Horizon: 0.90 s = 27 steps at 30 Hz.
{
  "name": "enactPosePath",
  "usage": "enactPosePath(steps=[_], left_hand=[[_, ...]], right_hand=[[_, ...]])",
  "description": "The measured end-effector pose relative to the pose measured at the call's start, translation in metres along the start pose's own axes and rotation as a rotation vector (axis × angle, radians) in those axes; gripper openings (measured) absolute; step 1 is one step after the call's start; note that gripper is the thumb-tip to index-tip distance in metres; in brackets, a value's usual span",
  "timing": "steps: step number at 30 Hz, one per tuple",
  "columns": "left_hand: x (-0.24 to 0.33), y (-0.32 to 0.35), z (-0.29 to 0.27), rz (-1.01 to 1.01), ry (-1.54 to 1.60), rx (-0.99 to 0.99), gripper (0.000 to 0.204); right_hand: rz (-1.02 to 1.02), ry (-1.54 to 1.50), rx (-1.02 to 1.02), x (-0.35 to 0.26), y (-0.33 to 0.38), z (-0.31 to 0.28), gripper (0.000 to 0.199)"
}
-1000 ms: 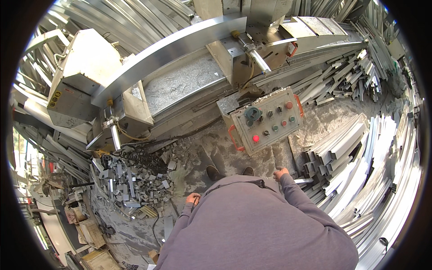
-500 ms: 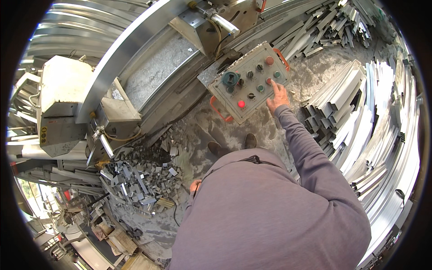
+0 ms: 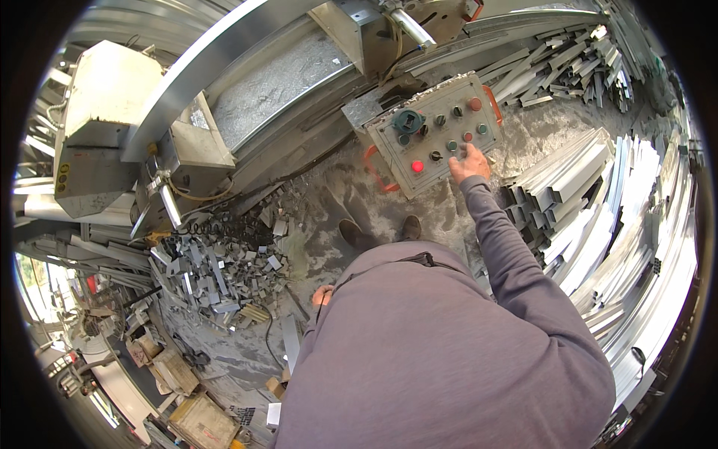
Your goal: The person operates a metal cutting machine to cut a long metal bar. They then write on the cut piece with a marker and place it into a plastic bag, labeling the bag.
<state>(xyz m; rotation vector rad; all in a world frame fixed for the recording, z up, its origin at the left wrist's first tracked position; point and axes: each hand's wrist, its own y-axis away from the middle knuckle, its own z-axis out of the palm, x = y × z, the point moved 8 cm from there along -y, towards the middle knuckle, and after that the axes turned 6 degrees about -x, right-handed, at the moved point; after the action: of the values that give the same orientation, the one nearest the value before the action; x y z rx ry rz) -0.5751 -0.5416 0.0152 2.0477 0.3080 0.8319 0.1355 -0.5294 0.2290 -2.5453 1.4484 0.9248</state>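
A grey control box (image 3: 437,135) with orange handles stands in front of me, its panel set with round buttons, black rotary switches and a round teal fitting. One red button (image 3: 417,166) glows. My right hand (image 3: 471,165) hovers over the panel's near right edge, fingers apart and bent toward a green button (image 3: 452,146) and a small red button (image 3: 467,137). Whether a fingertip touches either is unclear. Low beside my left hip, my left hand (image 3: 323,295) shows only partly past my body. Its fingers look curled, with a thin dark thing against them.
Beyond the box, a long shiny metal profile (image 3: 213,63) spans a machine with a boxy cream head (image 3: 112,90) at left. Metal offcuts (image 3: 213,277) litter the floor on the left. Stacked profiles (image 3: 561,179) lie at right, with a heap of strips (image 3: 576,67) farther back.
My view has shifted, so the box sits slightly farther right. My right index finger has drawn back from the small red button, and the hand is now more bent. The red light stays lit.
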Motion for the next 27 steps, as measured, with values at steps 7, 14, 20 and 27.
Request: enactPosePath(steps=[7,14,20,27], left_hand=[[0.018,-0.005,-0.029,0.116,-0.114,-0.033,0.026],[0.002,-0.028,-0.063,0.082,0.052,-0.064,0.023],[-0.015,-0.042,-0.114,0.009,0.229,0.019,0.019],[-0.061,-0.036,-0.18,0.002,0.284,0.233,0.018]], right_hand=[[0.639,-1.098,-0.549,0.003,0.012,0.095,0.033],[0.449,-0.899,-0.292,0.0,0.006,0.082,0.027],[0.365,-0.792,0.059,-0.017,0.02,0.072,0.017],[0.042,-0.713,-0.203,-0.168,-0.002,0.118,0.021]])
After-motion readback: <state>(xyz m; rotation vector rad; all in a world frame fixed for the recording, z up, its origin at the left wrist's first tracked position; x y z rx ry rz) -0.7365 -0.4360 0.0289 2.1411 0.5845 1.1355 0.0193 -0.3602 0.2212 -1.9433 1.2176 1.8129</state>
